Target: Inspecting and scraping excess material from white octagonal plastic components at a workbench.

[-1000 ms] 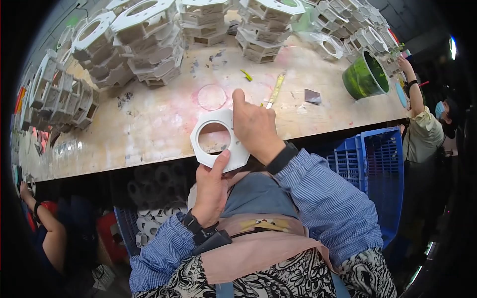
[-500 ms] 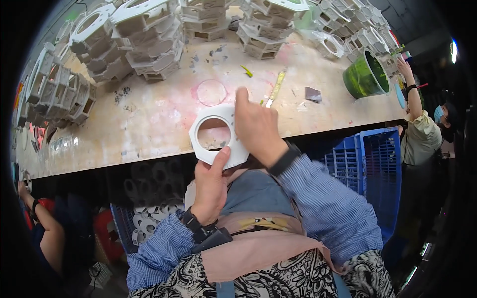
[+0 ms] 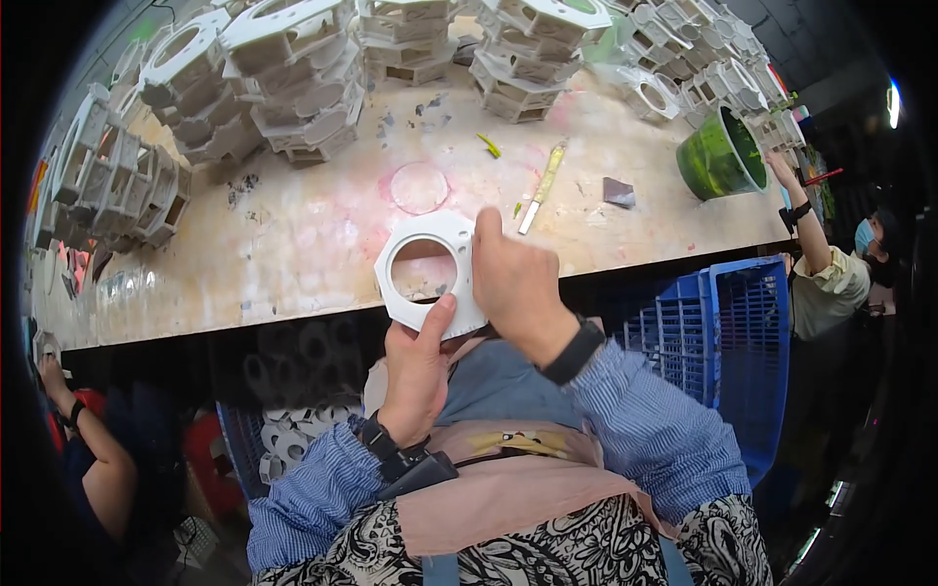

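Observation:
My left hand grips a white octagonal plastic part from below, its thumb pressed on the front face near a large round hole. The part is held tilted just off the table's near edge. At the part's right edge is my right hand, its fingers curled in; whatever they may hold is hidden. Beyond it on the table lie a yellow-handled cutter knife, a small green scrap and a dark square of what looks like sandpaper.
Stacks of similar white parts line the table's far side. A green bucket stands at right, beside a co-worker's arm. Blue crates sit below right; another crate with white parts is below left. Another person's arm shows far left.
My right hand has shifted slightly right and down along the part's edge. The part has barely moved. At right, the co-worker's hand has lowered beside the bucket.

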Tool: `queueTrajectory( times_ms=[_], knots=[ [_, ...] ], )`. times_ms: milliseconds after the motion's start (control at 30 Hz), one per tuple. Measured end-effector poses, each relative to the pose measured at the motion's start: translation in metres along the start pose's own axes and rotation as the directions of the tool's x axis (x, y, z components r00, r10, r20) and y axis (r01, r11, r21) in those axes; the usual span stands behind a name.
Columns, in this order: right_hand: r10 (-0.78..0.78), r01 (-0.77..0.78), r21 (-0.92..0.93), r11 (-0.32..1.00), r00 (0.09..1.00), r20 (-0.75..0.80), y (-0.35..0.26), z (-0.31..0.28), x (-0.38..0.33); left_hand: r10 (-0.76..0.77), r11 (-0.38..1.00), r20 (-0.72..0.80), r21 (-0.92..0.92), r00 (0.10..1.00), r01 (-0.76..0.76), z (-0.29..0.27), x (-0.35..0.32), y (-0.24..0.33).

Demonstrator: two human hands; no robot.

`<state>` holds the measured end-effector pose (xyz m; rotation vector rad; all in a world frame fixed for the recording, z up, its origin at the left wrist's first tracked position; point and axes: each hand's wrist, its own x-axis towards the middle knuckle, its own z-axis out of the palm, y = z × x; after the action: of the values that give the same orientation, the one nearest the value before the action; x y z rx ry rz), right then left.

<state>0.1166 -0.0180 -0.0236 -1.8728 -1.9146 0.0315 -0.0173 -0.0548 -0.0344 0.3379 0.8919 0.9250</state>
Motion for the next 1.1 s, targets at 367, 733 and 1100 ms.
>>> queueTrajectory(
  times_ms=[367, 733, 1100],
  knots=[
    [-0.016, 0.016, 0.007, 1.000, 0.998, -0.066, 0.009, 0.003, 0.020, 0.039, 0.998, 0.027, 0.051, 0.999, -0.041, -0.001, 0.001, -0.002],
    [0.040, -0.040, 0.002, 0.999, 0.998, -0.049, 0.032, 0.012, 0.043, 0.042, 0.996, -0.002, 0.085, 0.999, -0.041, -0.007, 0.005, -0.004],
    [0.174, -0.158, 0.665, 0.730, 0.984, 0.043, 0.021, -0.012, -0.003, -0.019, 1.000, 0.016, -0.004, 1.000, 0.019, -0.004, 0.002, 0.006]
  ],
)
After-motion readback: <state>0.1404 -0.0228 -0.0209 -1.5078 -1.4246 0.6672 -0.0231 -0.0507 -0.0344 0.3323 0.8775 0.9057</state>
